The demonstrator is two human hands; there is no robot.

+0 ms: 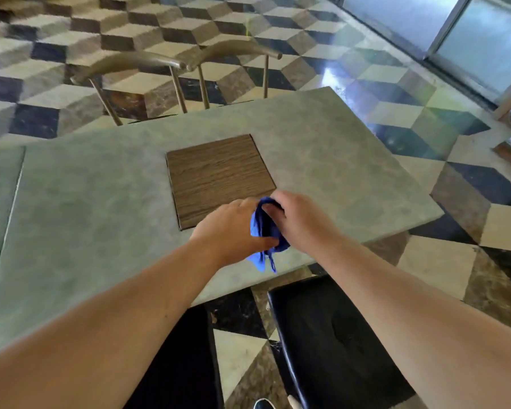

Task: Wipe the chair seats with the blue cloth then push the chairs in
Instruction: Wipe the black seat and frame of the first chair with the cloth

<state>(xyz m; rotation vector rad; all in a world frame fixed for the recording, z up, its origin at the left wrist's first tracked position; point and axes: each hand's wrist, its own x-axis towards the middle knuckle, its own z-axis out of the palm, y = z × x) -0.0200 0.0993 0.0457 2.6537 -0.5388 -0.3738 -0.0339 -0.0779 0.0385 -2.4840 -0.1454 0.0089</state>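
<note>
A crumpled blue cloth [263, 228] is held between both hands above the near edge of the grey table [101, 202]. My left hand [230, 228] grips it from the left with the thumb across its lower part. My right hand [298, 219] pinches its top from the right. Below my right forearm stands a chair with a black seat [322, 335], pulled out from the table. A second black seat [180, 364] shows under my left forearm, partly tucked beneath the table edge.
A square wooden inlay [219, 175] sits in the table's middle. Two chairs with curved brown backrests [130, 64] [236, 51] stand at the far side. The floor is a cube-pattern tile [440, 261]. Glass doors [484, 39] are at the top right. A shoe tip [263, 404] shows below.
</note>
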